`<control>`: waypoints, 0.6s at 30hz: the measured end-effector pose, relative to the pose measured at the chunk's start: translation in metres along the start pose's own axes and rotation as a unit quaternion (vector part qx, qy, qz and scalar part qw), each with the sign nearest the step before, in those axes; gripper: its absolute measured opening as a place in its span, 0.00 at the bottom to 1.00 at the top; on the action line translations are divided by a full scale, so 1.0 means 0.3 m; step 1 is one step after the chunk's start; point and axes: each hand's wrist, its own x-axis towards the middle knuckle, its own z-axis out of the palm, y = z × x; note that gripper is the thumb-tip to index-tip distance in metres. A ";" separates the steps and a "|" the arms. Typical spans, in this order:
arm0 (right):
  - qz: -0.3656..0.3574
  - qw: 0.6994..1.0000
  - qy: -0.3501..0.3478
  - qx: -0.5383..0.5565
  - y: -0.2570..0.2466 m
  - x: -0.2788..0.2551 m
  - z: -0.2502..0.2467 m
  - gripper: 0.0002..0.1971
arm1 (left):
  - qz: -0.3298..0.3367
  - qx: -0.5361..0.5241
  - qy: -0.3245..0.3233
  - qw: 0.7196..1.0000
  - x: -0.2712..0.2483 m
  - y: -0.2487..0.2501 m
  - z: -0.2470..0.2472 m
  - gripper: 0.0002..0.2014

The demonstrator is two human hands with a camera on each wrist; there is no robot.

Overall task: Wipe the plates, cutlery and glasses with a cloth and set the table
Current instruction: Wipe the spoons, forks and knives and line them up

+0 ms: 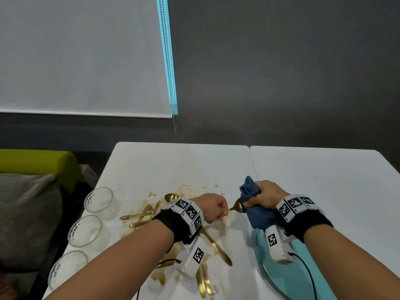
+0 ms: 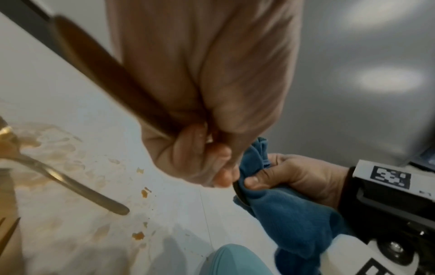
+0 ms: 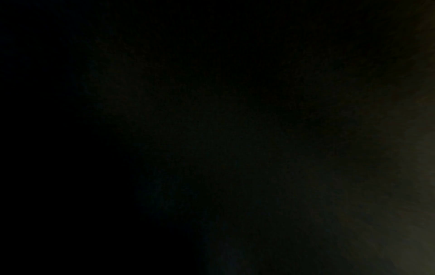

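1. two hands meet above the middle of the white table (image 1: pixel 303 180): the left hand (image 1: pixel 213 207) is closed in a fist around the handle of a gold spoon (image 1: pixel 237 206), and the right hand (image 1: pixel 267 194) grips a bunched blue cloth (image 1: pixel 257 210) wrapped against the spoon's bowl.
2. in the left wrist view the left fingers (image 2: pixel 200 148) curl tight round the handle, and the right thumb (image 2: pixel 261 179) pinches the cloth just beside them (the right wrist view is dark and shows nothing).
3. below the right wrist a light blue plate (image 1: pixel 287 278) lies flat near the table's near edge, partly under the hanging end of the cloth.
4. under and beside the left wrist more gold cutlery (image 1: pixel 140 216) lies scattered on the table; one long handle (image 1: pixel 216 247) runs diagonally toward the near edge, and two more pieces (image 1: pixel 203 282) sit close to that edge.
5. brown spill stains (image 1: pixel 186 190) spread across the table around this cutlery, with small orange spots (image 2: pixel 139 235) nearer the plate.
6. three empty clear glasses stand upright in a row along the table's left edge: the far glass (image 1: pixel 100 202), the middle glass (image 1: pixel 85 230) and the near glass (image 1: pixel 65 271).
7. past the left edge are a grey cushion (image 1: pixel 28 213) and a yellow-green seat back (image 1: pixel 36 161); behind the table, a dark wall with a white roller blind (image 1: pixel 82 55) and its bead chain (image 1: pixel 171 83).
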 end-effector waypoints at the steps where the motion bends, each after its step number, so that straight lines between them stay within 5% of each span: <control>1: -0.010 1.000 0.001 -0.020 0.008 -0.006 -0.009 0.17 | 0.003 0.017 0.002 1.000 0.005 0.010 0.002 0.06; 9: -0.033 0.998 0.008 -0.050 0.086 -0.020 -0.095 0.14 | 0.014 -0.003 0.044 0.999 0.031 0.081 0.079 0.05; 13: -0.010 0.998 0.026 -0.056 0.120 0.001 -0.133 0.14 | -0.032 -0.049 0.044 0.997 0.010 0.058 0.063 0.09; 18: 0.023 0.998 0.057 0.030 0.128 0.045 -0.137 0.10 | -0.042 -0.049 0.056 0.996 -0.013 0.006 0.018 0.09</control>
